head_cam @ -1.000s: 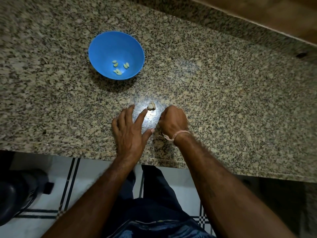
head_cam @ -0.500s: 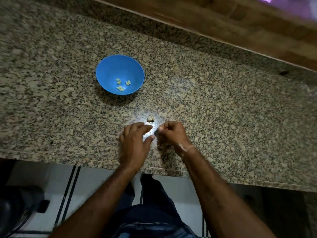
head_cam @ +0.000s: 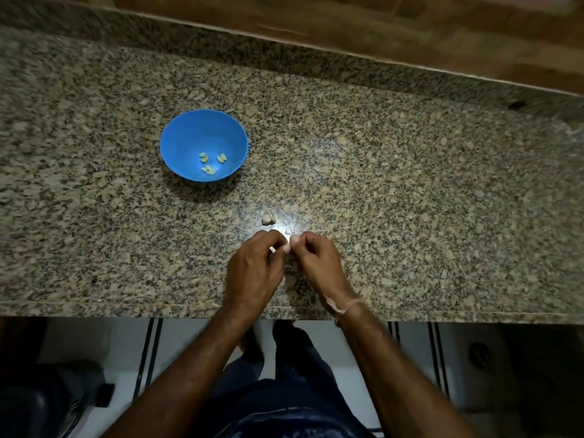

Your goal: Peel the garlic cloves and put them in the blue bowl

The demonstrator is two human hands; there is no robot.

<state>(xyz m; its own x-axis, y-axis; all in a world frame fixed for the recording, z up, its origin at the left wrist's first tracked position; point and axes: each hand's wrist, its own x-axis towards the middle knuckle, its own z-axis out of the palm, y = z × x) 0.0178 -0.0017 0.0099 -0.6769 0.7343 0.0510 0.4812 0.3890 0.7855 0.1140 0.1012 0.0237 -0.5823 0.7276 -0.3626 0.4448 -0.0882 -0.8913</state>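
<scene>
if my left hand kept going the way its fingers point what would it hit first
Probably the right hand, whose fingertips nearly touch the left hand; loose garlic sits left of that line.

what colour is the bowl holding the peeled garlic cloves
Bright blue: the round blue bowl on the speckled granite counter, best seen in the head view.

A speckled granite counter (head_cam: 410,200) in tan, grey and black fills the middle of the frame. Its raised back edge (head_cam: 284,55) runs across the top, with brown wood panelling (head_cam: 379,30) above it. A small dark spot (head_cam: 516,104) sits on that edge at upper right. A patch of glare (head_cam: 319,143) shines at centre. Along the bottom, a white tiled floor (head_cam: 189,343) shows dark stripes, and a black object (head_cam: 47,406) sits at lower left.
</scene>
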